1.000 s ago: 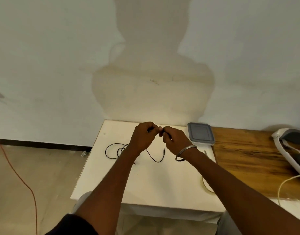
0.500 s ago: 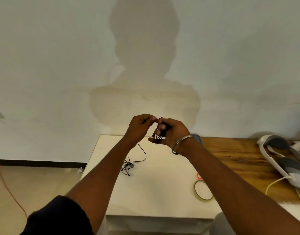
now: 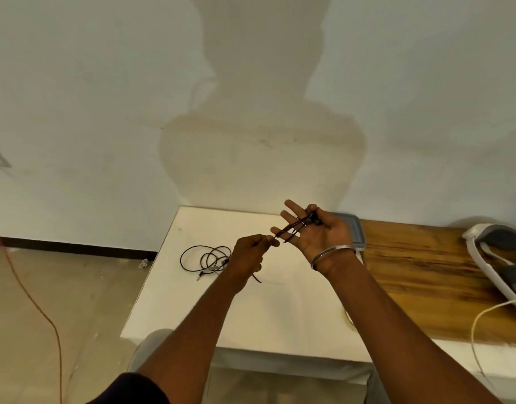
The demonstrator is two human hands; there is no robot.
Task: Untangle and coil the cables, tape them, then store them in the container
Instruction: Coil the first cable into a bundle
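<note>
My right hand point(image 3: 318, 228) is raised palm-up over the white table point(image 3: 280, 310), fingers spread, thumb pinning a thin dark cable point(image 3: 291, 227) that is wound across the palm. My left hand point(image 3: 251, 252) pinches the same cable just left of the palm, and the strand is taut between the two hands. A short tail hangs below the left hand. A second black cable point(image 3: 205, 258) lies in loose loops on the table to the left. The grey-lidded container point(image 3: 354, 228) sits behind my right wrist, mostly hidden.
A wooden tabletop point(image 3: 420, 272) adjoins the white table on the right, bearing a white and grey headset point(image 3: 495, 255) with a white cord point(image 3: 478, 325). A bit of a tape roll point(image 3: 346, 318) shows beside my right forearm. An orange wire point(image 3: 32, 298) trails over the floor on the left.
My right hand has turned palm-up and opened its fingers with the cable wrapped over it. My left hand has dropped lower and left, pulling the strand taut.
</note>
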